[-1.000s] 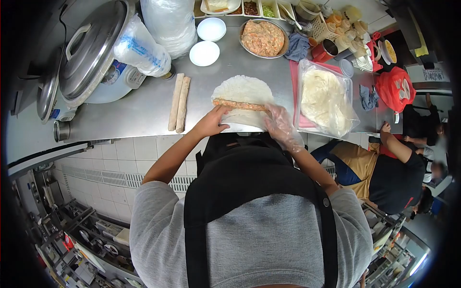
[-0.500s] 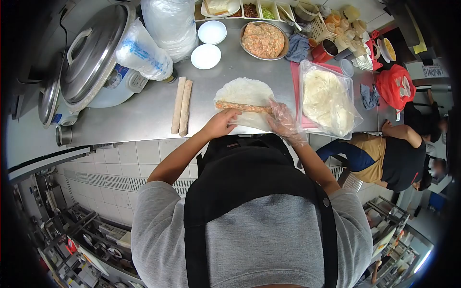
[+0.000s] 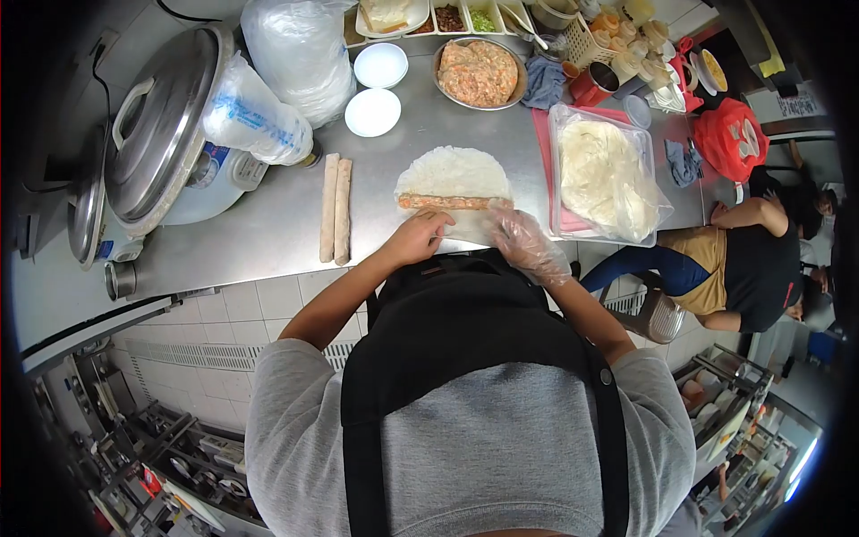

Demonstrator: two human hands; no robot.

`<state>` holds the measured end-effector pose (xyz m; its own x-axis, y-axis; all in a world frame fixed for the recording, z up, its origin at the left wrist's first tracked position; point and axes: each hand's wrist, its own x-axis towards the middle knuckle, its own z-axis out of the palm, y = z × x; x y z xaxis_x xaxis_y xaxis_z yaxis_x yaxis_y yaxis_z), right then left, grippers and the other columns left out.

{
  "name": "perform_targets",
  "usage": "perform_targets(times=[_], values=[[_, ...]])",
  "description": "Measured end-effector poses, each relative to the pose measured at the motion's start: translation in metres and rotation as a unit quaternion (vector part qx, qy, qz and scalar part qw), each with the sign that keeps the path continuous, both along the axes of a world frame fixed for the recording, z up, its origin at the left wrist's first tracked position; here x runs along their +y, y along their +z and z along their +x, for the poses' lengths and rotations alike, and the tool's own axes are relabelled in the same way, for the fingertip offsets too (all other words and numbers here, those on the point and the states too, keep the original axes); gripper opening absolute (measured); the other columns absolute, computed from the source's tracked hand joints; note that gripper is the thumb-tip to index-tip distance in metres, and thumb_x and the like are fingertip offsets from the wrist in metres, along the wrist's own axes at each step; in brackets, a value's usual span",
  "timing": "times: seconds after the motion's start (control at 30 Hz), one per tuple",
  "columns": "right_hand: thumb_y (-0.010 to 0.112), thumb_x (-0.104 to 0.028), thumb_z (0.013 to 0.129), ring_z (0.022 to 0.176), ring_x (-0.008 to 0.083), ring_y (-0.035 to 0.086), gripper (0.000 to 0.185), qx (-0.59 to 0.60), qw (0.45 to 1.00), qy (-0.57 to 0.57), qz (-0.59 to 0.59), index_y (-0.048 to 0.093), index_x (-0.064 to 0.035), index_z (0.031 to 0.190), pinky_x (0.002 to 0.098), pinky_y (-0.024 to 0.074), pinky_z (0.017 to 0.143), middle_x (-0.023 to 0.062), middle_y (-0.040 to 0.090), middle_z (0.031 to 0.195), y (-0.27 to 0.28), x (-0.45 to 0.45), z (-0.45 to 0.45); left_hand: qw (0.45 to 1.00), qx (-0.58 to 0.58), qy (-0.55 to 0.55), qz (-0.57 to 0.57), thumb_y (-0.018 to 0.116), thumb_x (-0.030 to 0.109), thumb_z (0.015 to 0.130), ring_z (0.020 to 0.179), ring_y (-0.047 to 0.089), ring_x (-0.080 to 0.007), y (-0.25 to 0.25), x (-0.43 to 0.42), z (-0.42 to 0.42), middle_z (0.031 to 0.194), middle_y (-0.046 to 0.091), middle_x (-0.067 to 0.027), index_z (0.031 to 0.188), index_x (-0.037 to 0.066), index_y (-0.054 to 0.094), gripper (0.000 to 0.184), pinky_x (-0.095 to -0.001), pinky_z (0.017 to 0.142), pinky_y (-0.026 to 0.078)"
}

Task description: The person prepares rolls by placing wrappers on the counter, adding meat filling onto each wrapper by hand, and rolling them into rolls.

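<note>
A thin, round white wrapper (image 3: pixel 455 169) lies on the steel counter in front of me. Across it runs a long strip of orange-flecked minced filling (image 3: pixel 447 202). My bare left hand (image 3: pixel 419 236) has its fingers bent onto the wrapper's near left edge, just below the strip. At the near right edge, my right hand (image 3: pixel 530 247) in a clear plastic glove pinches the wrapper by the strip's end. To the left, two long pale rolls (image 3: pixel 335 208) lie side by side. A metal bowl of the same-looking filling (image 3: pixel 479 73) stands beyond the wrapper.
Right of the wrapper sits a clear tub of pale dough-like sheets (image 3: pixel 604 174) on a red cloth. Two white bowls (image 3: pixel 373 112) and plastic-wrapped stacks stand at back left, near a large lidded pot (image 3: pixel 165 116). Another person (image 3: pixel 752 259) is at the right.
My right hand has shifted slightly left and down along the wrapper's near edge. The filling strip now lies straighter and shows its right end more. The camera view has turned slightly.
</note>
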<state>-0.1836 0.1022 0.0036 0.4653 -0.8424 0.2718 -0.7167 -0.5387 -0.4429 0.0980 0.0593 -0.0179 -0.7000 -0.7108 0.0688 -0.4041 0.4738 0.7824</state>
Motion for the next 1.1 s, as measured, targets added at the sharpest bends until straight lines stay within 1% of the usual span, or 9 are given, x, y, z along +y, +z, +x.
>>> perform_targets(times=[0.07,0.1,0.3,0.43,0.63,0.73,0.93,1.0,1.1], values=[[0.068,-0.010,0.078,0.113,0.0317,0.057,0.053,-0.009,0.999,0.021,0.027,0.055,-0.0080,0.130,0.0472,0.0472,0.095,0.0106,0.060,0.129,0.004,0.001,0.011,1.000,0.003,-0.008,0.005,0.065,0.003,0.079,0.093,0.061,-0.0289,0.002,-0.002,0.000,0.088,0.061,-0.0087,0.114,0.008,0.056,0.037,-0.0404,0.082,0.049],[0.066,-0.019,0.083,0.128,0.0301,0.050,0.056,0.025,0.997,0.067,-0.032,0.051,-0.0099,0.136,0.0504,0.0394,0.106,0.0094,0.053,0.140,-0.008,-0.005,0.009,1.000,0.002,-0.009,0.020,0.065,0.002,0.079,0.093,0.061,-0.0290,0.002,-0.003,0.001,0.088,0.062,-0.0089,0.113,0.008,0.056,0.036,-0.0403,0.081,0.049],[0.057,-0.044,0.090,0.145,0.0269,0.031,0.070,0.167,0.983,0.067,0.024,0.039,-0.0100,0.148,0.0621,0.0153,0.116,0.0087,0.037,0.155,-0.005,-0.025,0.038,0.998,-0.008,-0.045,0.031,0.065,0.002,0.078,0.085,0.063,-0.0289,0.002,-0.011,0.000,0.085,0.062,-0.0081,0.111,0.008,0.056,0.035,-0.0400,0.074,0.050],[0.057,-0.045,0.089,0.143,0.0259,0.033,0.069,0.178,0.983,0.041,-0.021,0.041,-0.0115,0.147,0.0625,0.0167,0.115,0.0075,0.037,0.155,-0.005,-0.013,0.024,0.998,-0.016,-0.056,0.002,0.066,0.004,0.080,0.076,0.064,-0.0251,0.002,-0.016,0.001,0.083,0.062,-0.0073,0.110,0.009,0.057,0.032,-0.0357,0.065,0.051],[0.061,-0.043,0.089,0.140,0.0270,0.039,0.066,0.184,0.982,-0.023,-0.043,0.046,-0.0097,0.144,0.0634,0.0167,0.115,0.0061,0.045,0.149,-0.002,0.003,0.004,0.999,-0.008,-0.052,0.008,0.064,0.006,0.082,0.079,0.064,-0.0256,0.011,-0.018,0.000,0.083,0.061,-0.0078,0.108,0.009,0.058,0.027,-0.0356,0.067,0.051],[0.063,-0.041,0.089,0.135,0.0304,0.045,0.064,0.146,0.984,-0.069,-0.071,0.048,-0.0078,0.141,0.0617,0.0177,0.115,0.0088,0.052,0.143,0.011,0.009,0.004,0.999,0.002,-0.040,0.001,0.063,0.003,0.082,0.085,0.063,-0.0259,0.015,-0.021,0.000,0.087,0.060,-0.0086,0.109,0.008,0.058,0.028,-0.0352,0.070,0.052],[0.071,-0.037,0.082,0.103,0.0378,0.060,0.066,0.032,0.993,-0.114,0.017,0.051,-0.0046,0.137,0.0528,0.0397,0.099,0.0198,0.065,0.107,0.015,0.015,0.020,0.994,0.085,-0.045,0.060,0.053,-0.013,0.077,0.090,0.060,-0.0271,0.007,-0.028,-0.006,0.095,0.055,-0.0109,0.109,0.008,0.058,0.039,-0.0368,0.077,0.050],[0.072,-0.026,0.080,0.085,0.0369,0.060,0.065,0.017,0.993,-0.119,0.017,0.049,-0.0052,0.138,0.0499,0.0448,0.086,0.0178,0.064,0.091,0.008,0.014,0.022,0.993,0.090,-0.049,0.057,0.054,-0.013,0.078,0.092,0.060,-0.0263,0.013,-0.032,-0.008,0.097,0.054,-0.0103,0.110,0.008,0.059,0.039,-0.0357,0.078,0.052],[0.069,-0.014,0.079,0.078,0.0367,0.059,0.065,0.025,0.989,-0.140,0.040,0.047,-0.0059,0.140,0.0492,0.0456,0.081,0.0167,0.062,0.086,0.000,0.007,0.022,0.995,0.093,-0.039,0.024,0.054,-0.014,0.078,0.095,0.059,-0.0253,0.026,-0.041,-0.011,0.103,0.053,-0.0099,0.112,0.008,0.060,0.040,-0.0345,0.080,0.053]])
